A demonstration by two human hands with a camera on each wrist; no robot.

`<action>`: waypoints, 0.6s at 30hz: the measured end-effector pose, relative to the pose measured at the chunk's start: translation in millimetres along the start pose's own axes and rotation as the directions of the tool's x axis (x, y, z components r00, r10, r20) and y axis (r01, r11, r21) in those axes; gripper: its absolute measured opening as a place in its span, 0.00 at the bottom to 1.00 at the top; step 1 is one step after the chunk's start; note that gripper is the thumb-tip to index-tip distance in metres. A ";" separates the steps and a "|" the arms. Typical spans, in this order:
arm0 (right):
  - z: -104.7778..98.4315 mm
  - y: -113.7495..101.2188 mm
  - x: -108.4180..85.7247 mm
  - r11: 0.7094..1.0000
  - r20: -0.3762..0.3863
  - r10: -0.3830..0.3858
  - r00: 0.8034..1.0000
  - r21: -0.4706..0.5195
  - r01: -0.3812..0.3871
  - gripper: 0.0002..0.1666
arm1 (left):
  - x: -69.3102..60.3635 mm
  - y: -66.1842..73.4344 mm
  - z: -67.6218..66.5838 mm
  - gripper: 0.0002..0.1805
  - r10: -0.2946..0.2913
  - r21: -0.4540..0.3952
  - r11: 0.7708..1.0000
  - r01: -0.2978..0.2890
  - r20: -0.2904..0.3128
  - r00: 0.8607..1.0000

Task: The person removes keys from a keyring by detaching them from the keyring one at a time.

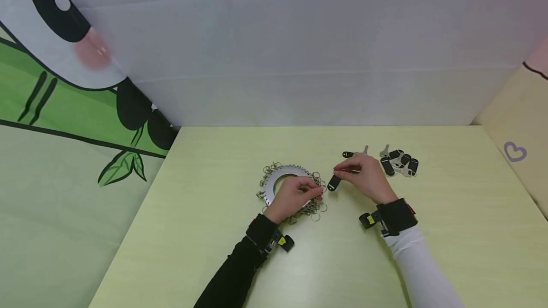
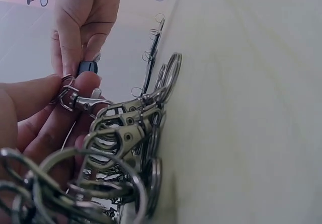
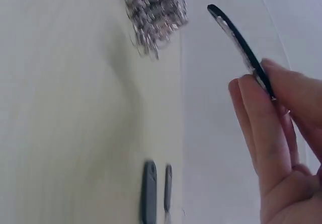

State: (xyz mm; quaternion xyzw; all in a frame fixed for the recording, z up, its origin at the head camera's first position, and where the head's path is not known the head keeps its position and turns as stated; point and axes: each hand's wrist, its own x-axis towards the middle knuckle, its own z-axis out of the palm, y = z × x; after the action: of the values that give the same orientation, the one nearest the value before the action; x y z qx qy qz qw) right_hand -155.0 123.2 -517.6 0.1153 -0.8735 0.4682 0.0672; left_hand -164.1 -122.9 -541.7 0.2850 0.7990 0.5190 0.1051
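Observation:
A flat silver ring-shaped holder (image 1: 270, 187) lies on the table, its rim hung with many small metal clasps and split rings. My left hand (image 1: 294, 197) reaches over its right side. In the left wrist view, the left thumb and fingers pinch a split ring (image 2: 66, 85) joined to a swivel clasp (image 2: 86, 103). Just to the right, my right hand (image 1: 364, 177) pinches a black-headed key (image 1: 334, 183) between thumb and fingers. The key's black head points toward the holder, and the fingers cover most of its other end. Key and split ring look close but apart.
Several black-headed keys (image 1: 387, 166) lie in a loose pile right of the right hand. Another key (image 1: 348, 154) lies just behind that hand. A pale wall sheet (image 1: 299, 94) rises at the back edge of the table (image 1: 192, 232).

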 end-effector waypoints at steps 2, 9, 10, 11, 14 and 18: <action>-6.7 3.0 0.0 1.000 -0.054 -0.016 0.998 -0.026 0.014 0.08 | 0.5 -0.6 0.5 0.08 0.011 0.031 0.999 -0.011 0.011 1.000; -27.6 16.7 -3.0 0.999 -0.316 -0.020 0.949 -0.051 0.004 0.09 | -2.1 -1.5 0.8 0.03 0.025 0.090 0.995 -0.034 0.093 0.995; -29.9 18.3 -3.3 0.999 -0.351 -0.003 0.936 -0.046 -0.014 0.09 | -2.3 -1.8 1.1 0.04 0.024 0.097 0.995 -0.035 0.112 0.993; -31.9 19.7 -3.4 0.999 -0.385 0.012 0.923 -0.041 -0.030 0.09 | -2.5 -1.6 1.3 0.05 0.024 0.103 0.994 -0.038 0.132 0.991; -35.9 22.3 -4.0 0.996 -0.447 0.060 0.893 -0.026 -0.080 0.10 | -3.2 0.0 1.5 0.09 0.033 0.127 0.990 -0.056 0.177 0.984; -37.4 24.7 -5.5 0.991 -0.468 0.099 0.878 -0.032 -0.129 0.10 | -3.2 1.6 1.6 0.11 0.042 0.151 0.986 -0.074 0.204 0.978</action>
State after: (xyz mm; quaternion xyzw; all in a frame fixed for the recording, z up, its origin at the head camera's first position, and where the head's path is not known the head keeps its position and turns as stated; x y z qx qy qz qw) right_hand -155.9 168.4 -518.0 -0.0542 -0.8513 0.4578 0.2505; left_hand -160.2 -123.0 -541.4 0.3664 0.8143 0.4257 0.1467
